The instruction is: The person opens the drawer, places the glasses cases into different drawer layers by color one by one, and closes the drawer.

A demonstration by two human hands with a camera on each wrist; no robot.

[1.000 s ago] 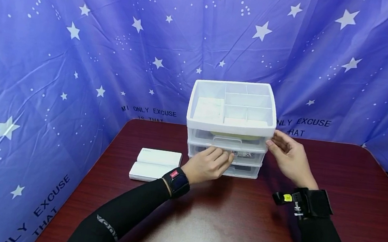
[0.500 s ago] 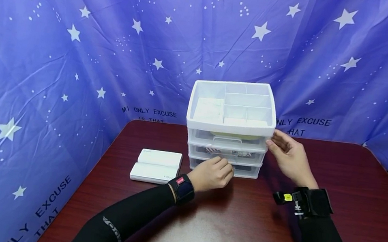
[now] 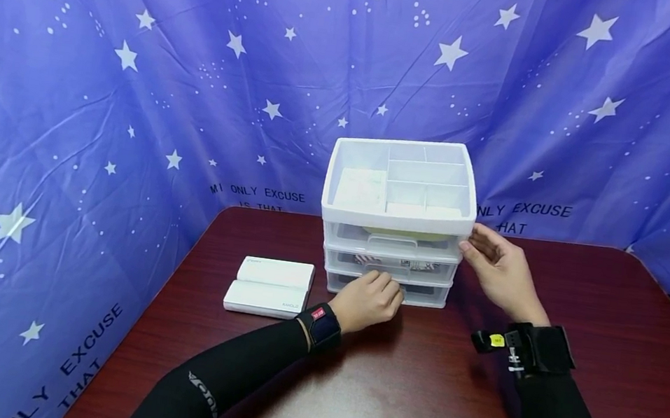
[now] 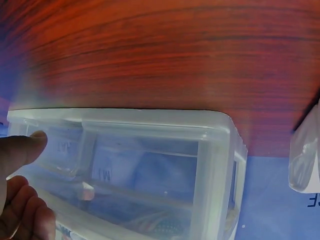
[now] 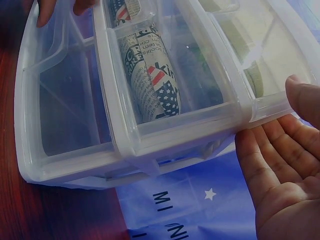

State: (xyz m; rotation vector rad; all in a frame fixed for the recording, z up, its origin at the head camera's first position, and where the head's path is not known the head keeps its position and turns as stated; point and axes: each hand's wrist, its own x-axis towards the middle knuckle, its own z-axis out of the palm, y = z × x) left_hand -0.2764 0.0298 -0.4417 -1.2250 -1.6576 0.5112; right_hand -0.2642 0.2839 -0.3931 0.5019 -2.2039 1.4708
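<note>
A white plastic drawer organizer (image 3: 398, 219) with three clear drawers stands on the table, a divided tray forming its top. My left hand (image 3: 368, 302) is low at its front, thumb (image 4: 27, 150) and curled fingers (image 4: 32, 215) on either side of the bottom drawer's handle (image 4: 62, 155). That drawer looks pushed in. My right hand (image 3: 501, 270) holds the organizer's upper right corner, thumb (image 5: 302, 97) toward the front and fingers along the side. Through the middle drawer shows a roll-shaped item printed with newsprint and flags (image 5: 150, 75). Something pale yellow (image 5: 240, 50) lies in the top drawer.
Left of the organizer lies a white two-part case-like object (image 3: 269, 288) with small lettering. The dark red wooden table (image 3: 608, 358) reaches back to a blue curtain (image 3: 354, 63) with white stars, close behind the organizer.
My left hand has moved down from the middle drawer's front to the bottom drawer's handle, then stayed there. My right hand keeps its place on the corner.
</note>
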